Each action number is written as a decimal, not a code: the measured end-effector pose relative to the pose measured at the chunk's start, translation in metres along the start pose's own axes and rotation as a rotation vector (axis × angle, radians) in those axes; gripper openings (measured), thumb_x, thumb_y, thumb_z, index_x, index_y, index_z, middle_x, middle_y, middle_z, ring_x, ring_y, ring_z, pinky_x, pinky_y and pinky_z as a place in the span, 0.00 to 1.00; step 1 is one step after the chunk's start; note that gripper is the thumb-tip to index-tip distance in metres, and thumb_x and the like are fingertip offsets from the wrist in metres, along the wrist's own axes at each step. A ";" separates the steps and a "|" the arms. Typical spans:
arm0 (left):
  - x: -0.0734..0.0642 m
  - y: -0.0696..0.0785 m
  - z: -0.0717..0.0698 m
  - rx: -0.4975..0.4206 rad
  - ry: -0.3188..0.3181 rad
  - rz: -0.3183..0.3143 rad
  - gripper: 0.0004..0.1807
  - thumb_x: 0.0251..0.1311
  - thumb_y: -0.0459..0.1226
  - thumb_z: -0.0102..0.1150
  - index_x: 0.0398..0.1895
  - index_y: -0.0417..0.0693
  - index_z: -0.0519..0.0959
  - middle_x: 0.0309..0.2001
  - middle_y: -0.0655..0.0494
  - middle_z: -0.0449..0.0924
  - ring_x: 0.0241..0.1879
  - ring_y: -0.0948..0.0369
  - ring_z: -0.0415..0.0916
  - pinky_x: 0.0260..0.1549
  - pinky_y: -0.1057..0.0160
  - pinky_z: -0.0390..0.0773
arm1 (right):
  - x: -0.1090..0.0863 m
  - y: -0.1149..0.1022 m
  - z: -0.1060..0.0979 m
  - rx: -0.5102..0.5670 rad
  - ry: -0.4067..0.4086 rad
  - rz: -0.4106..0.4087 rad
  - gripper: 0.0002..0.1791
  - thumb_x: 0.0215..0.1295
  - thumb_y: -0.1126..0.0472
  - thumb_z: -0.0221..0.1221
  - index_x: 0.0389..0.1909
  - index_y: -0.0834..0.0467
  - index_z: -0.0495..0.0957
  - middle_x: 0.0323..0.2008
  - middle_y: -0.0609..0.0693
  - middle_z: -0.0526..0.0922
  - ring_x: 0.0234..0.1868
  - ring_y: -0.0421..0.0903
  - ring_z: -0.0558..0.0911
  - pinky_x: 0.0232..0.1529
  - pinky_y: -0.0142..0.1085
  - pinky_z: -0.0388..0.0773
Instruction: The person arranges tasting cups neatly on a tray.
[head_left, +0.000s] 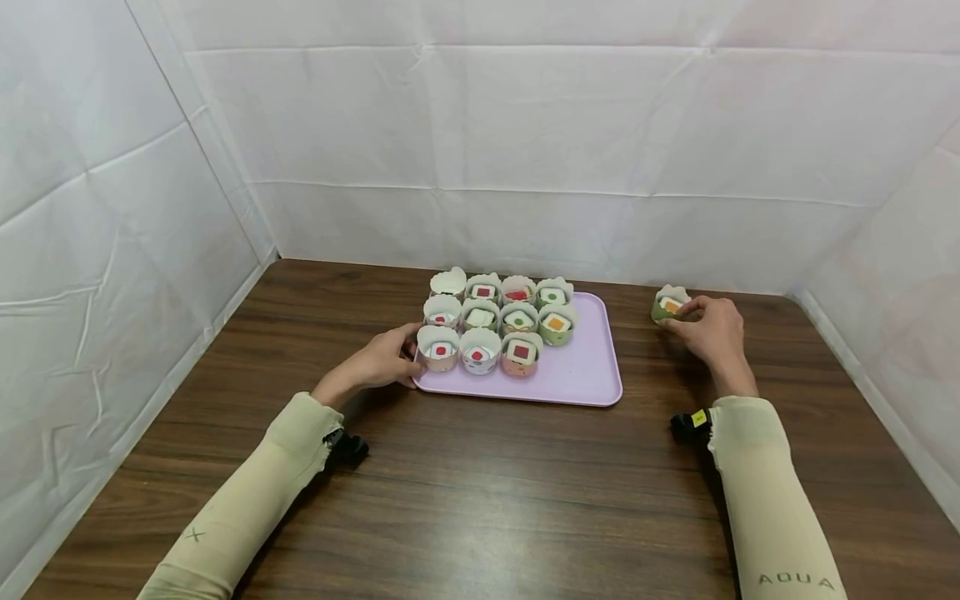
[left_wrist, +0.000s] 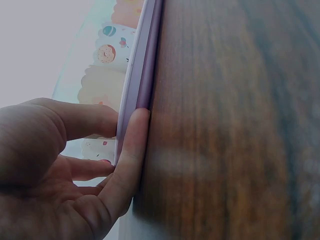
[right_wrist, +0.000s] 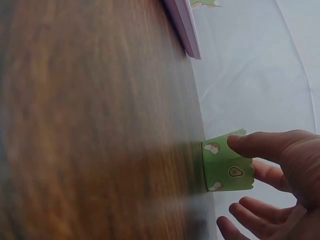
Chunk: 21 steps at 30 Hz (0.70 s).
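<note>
My left hand (head_left: 390, 354) grips the left edge of a lilac tray (head_left: 581, 375), its fingers around the rim in the left wrist view. Several paper baking cups crowd the tray in rows, among them an orange cup (head_left: 521, 354) with a dark red square in it and a green cup (head_left: 557, 325) with an orange square. On the table to the right of the tray, my right hand (head_left: 712, 329) pinches another green paper cup (right_wrist: 227, 167) between thumb and index finger. Its base meets the tabletop. An orange-topped white piece (head_left: 670, 306) lies inside it.
The dark wooden table (head_left: 480, 492) runs up to a white cloth wall (head_left: 525, 225) just behind the tray. More white cloth hangs at the left and right sides. A small black wrist camera (head_left: 345, 447) is on each sleeve.
</note>
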<state>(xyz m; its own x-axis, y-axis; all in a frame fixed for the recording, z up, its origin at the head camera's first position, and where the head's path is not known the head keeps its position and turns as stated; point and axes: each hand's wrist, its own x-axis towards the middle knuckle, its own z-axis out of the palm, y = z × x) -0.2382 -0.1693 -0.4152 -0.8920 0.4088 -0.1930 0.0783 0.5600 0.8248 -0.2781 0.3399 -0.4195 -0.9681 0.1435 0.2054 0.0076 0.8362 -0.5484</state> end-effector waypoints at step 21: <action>-0.001 0.001 0.000 0.001 0.004 0.000 0.46 0.62 0.23 0.58 0.81 0.33 0.49 0.46 0.40 0.68 0.34 0.56 0.81 0.35 0.60 0.92 | 0.001 0.002 -0.001 -0.033 -0.050 0.066 0.20 0.66 0.49 0.65 0.33 0.64 0.77 0.41 0.67 0.79 0.50 0.68 0.72 0.56 0.64 0.72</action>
<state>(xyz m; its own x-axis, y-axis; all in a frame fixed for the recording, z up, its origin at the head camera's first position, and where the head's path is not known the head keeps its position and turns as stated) -0.2373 -0.1691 -0.4148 -0.8938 0.4057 -0.1912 0.0785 0.5612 0.8239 -0.2785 0.3423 -0.4192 -0.9765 0.1730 0.1285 0.0793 0.8430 -0.5320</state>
